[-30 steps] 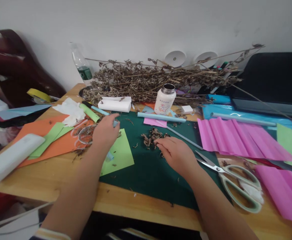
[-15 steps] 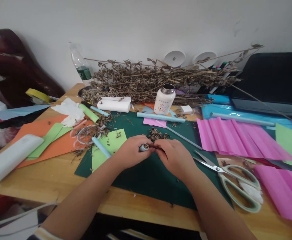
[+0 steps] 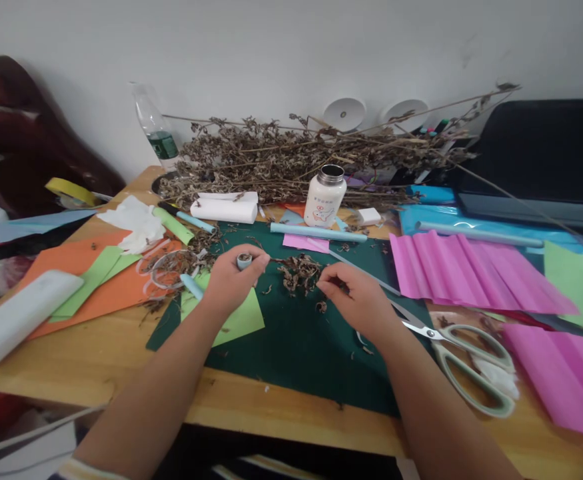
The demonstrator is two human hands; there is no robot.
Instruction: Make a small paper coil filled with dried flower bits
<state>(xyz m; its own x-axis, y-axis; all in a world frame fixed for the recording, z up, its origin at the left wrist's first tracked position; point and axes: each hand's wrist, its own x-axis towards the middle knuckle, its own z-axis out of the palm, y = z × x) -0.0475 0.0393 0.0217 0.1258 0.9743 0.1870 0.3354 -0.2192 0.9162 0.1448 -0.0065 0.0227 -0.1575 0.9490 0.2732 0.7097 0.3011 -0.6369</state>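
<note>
My left hand (image 3: 234,279) is closed around a short light blue paper tube (image 3: 244,262), whose open top shows dark dried bits inside. A dried stem end sticks out from between its thumb and forefinger. To the right, a small heap of dried leaves (image 3: 298,273) lies on the dark green cutting mat (image 3: 291,360). At the heap's right edge my right hand (image 3: 356,297) has its fingers curled together; what they pinch, if anything, is hidden. A light green paper sheet (image 3: 241,317) lies under my left hand, with another blue tube (image 3: 191,287) beside my wrist.
Scissors (image 3: 434,335) lie right of the mat, close to my right forearm, with pleated pink paper (image 3: 471,273) beyond. A white bottle (image 3: 325,198) stands behind the mat before a bundle of dried plants (image 3: 271,157). Orange paper (image 3: 106,293) and a white case (image 3: 21,323) are left.
My hands have drawn apart: the left moved left with the blue tube, the right slightly right. More of the dried leaf heap shows between them. The view shifted slightly.
</note>
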